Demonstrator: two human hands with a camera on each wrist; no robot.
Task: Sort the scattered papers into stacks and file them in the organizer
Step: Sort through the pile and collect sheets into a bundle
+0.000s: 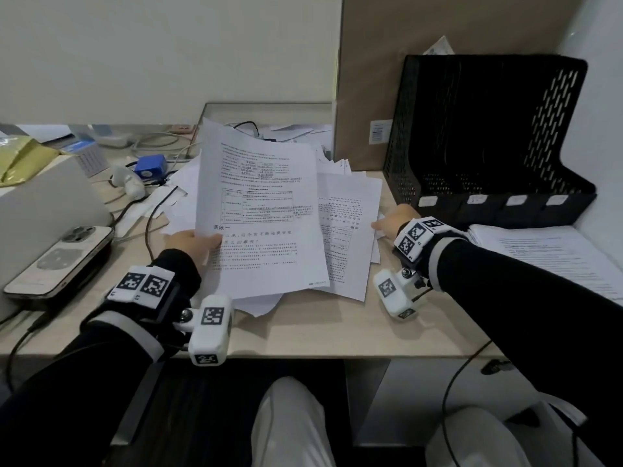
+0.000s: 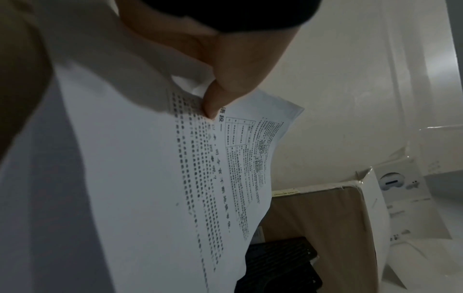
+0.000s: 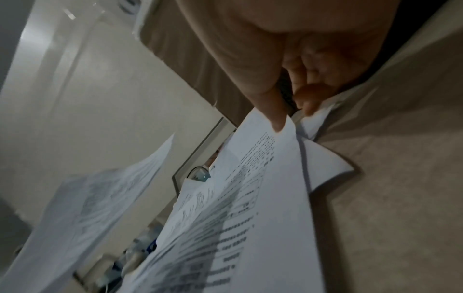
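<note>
My left hand (image 1: pixel 194 246) pinches the left edge of a printed sheet (image 1: pixel 259 210) and holds it tilted up above the pile; the left wrist view shows the thumb (image 2: pixel 213 105) pressed on that sheet (image 2: pixel 155 178). My right hand (image 1: pixel 392 221) pinches the right edge of another printed sheet (image 1: pixel 350 230) that lies on the scattered papers (image 1: pixel 188 183). In the right wrist view the thumb (image 3: pixel 270 111) sits on top of this sheet (image 3: pixel 263 188) with fingers under it. A black mesh organizer (image 1: pixel 488 136) with several slots stands at the back right.
A sorted stack of papers (image 1: pixel 546 251) lies at the right edge, in front of the organizer. A phone (image 1: pixel 64 257) rests on a white box at the left. Cables, a blue device (image 1: pixel 150 165) and a cardboard box (image 1: pixel 371 79) crowd the back of the desk (image 1: pixel 320 332).
</note>
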